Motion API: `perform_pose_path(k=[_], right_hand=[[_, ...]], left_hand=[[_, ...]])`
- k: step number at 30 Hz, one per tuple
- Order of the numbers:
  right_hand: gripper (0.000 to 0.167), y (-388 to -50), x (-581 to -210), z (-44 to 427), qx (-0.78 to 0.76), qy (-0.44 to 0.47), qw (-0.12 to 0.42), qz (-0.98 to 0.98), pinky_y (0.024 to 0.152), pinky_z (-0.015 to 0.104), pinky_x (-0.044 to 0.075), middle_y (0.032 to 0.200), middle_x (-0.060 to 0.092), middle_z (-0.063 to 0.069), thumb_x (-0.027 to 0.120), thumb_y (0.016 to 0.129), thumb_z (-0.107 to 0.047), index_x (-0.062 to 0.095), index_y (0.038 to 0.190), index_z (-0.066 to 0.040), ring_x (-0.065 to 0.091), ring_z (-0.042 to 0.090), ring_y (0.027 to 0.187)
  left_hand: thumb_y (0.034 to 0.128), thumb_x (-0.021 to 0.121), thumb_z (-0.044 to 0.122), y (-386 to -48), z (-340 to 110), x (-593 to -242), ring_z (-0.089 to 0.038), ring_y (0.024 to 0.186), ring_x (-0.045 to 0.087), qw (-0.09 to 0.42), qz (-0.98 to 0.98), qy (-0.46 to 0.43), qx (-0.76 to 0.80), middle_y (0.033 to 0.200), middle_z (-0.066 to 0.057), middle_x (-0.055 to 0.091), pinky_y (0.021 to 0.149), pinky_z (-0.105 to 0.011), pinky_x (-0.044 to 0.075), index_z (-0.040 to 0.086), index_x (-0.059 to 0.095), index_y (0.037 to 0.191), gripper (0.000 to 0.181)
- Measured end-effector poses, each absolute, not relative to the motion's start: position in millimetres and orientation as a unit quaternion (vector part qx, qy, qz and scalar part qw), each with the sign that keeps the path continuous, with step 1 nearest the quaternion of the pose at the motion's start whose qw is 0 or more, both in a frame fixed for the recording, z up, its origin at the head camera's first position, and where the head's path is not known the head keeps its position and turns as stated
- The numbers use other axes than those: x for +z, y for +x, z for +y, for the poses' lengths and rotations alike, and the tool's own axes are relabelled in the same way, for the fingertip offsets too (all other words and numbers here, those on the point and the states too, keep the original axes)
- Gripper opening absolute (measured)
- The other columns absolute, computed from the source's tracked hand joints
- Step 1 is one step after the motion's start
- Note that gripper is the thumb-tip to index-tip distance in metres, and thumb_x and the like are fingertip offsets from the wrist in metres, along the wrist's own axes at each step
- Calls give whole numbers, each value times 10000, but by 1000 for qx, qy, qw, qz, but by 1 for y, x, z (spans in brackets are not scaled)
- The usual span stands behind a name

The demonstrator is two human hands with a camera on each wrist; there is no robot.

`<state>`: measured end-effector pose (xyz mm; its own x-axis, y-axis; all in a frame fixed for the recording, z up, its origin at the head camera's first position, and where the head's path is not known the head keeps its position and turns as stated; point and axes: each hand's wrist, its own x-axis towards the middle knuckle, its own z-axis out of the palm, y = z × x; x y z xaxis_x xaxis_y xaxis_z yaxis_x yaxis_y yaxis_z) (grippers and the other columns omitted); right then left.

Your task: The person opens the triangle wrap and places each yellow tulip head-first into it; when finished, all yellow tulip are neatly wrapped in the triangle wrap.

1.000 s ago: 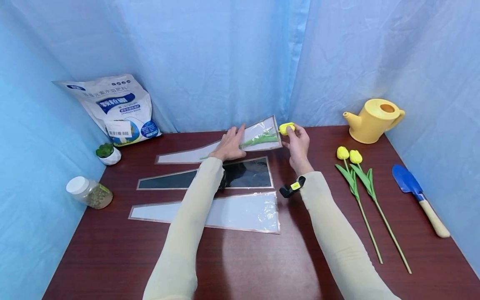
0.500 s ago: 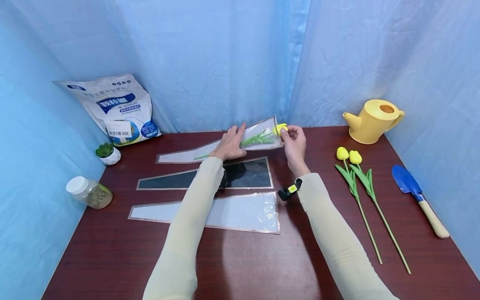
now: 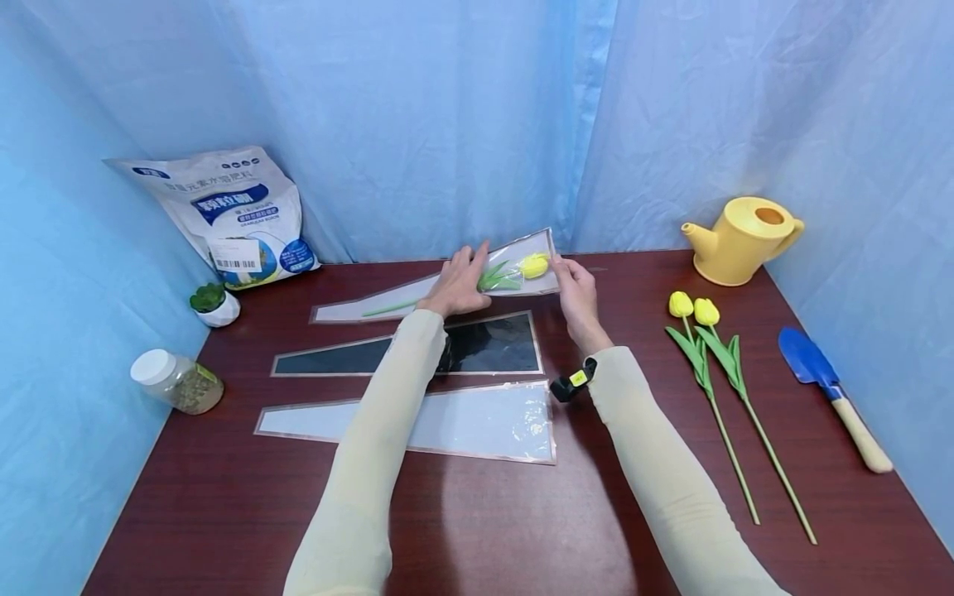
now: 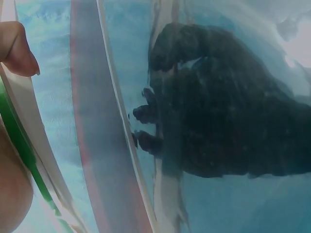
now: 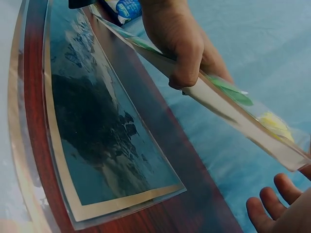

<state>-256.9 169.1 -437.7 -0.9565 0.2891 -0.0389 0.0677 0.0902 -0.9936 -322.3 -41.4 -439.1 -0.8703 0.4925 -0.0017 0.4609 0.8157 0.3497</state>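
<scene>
A yellow tulip (image 3: 533, 266) lies inside a tapered clear flower sleeve (image 3: 350, 311) at the back of the table, its bloom near the wide right end. Across the sleeve's middle, my left hand (image 3: 456, 285) grips it, covering part of the stem. In the right wrist view the left thumb (image 5: 185, 73) bends over the near edge of the raised sleeve. My right hand (image 3: 578, 296) pinches the sleeve's wide end beside the bloom; its other fingers (image 5: 272, 204) curl free below. The left wrist view shows the green stem (image 4: 19, 131) close to the left hand.
In front lie a dark sleeve (image 3: 492, 346) and a white-backed sleeve (image 3: 477, 422). Two yellow tulips (image 3: 706, 312), a blue trowel (image 3: 808, 358) and a yellow watering can (image 3: 734, 244) are right. A fertilizer bag (image 3: 246, 219), succulent (image 3: 216, 306) and jar (image 3: 179, 382) stand left.
The tulip has slid left, its bloom passing from outside the sleeve's wide end to inside. My right hand has followed leftward and gone from the bloom to the sleeve's edge. The left hand stays put.
</scene>
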Motion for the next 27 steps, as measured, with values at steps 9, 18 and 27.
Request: perform_pose_path(k=[9,18,27], right_hand=[[417,-262,-440,171,660,-120,52,-740,924,291,463,1203,630,60,567,1012,-329,641,1274,-14,539,115,1035],[292,-267,-450,180,584,-133,16,-800,878,266,443,1079,649,57,637,958,-243,676,1143,-20,557,148,946],[328,-273,-458,177,540,-130,-24,-831,1018,420,463,1280,647,141,591,999,-294,685,1214,-64,569,291,1161]], left_hand=[[841,714,279,-328,-45,-441,-280,1215,407,50,951,255,170,1385,-146,403,1061,-462,343,159,118,1619,987],[815,748,293,-338,-55,-436,-300,1275,373,84,947,264,160,1457,-168,345,1077,-487,322,214,89,1623,1046],[812,799,412,-347,-67,-440,-293,1310,367,93,948,263,153,1445,-146,366,1125,-518,285,254,111,1620,1073]])
